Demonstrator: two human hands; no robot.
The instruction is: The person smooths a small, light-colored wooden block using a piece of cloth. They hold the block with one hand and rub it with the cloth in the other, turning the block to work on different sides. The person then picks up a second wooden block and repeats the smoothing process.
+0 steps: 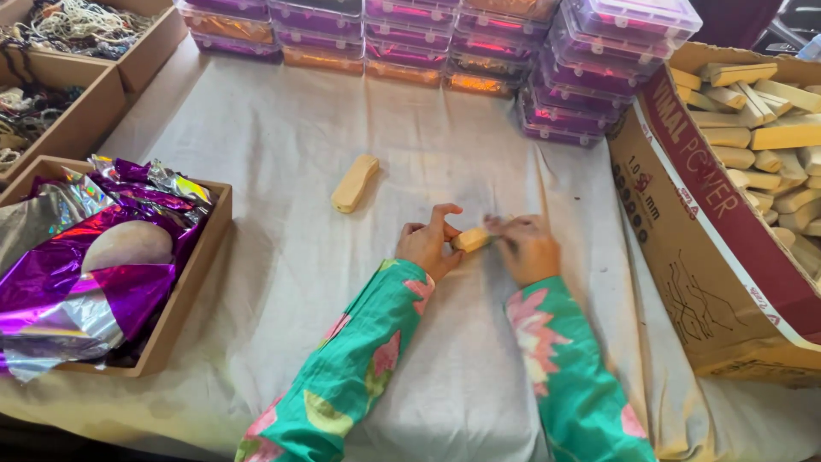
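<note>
Small tan wooden block (471, 239) mostly hidden between left hand (429, 244) and right hand (526, 249); right fingertips blurred. Brown cardboard box of tan blocks (727, 248) cut off at right edge.

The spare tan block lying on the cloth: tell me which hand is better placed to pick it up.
Left. The spare block lies up and to the left of the left hand, with bare cloth between. The right hand would have to cross over the left. Both hands hold the small block.
</note>
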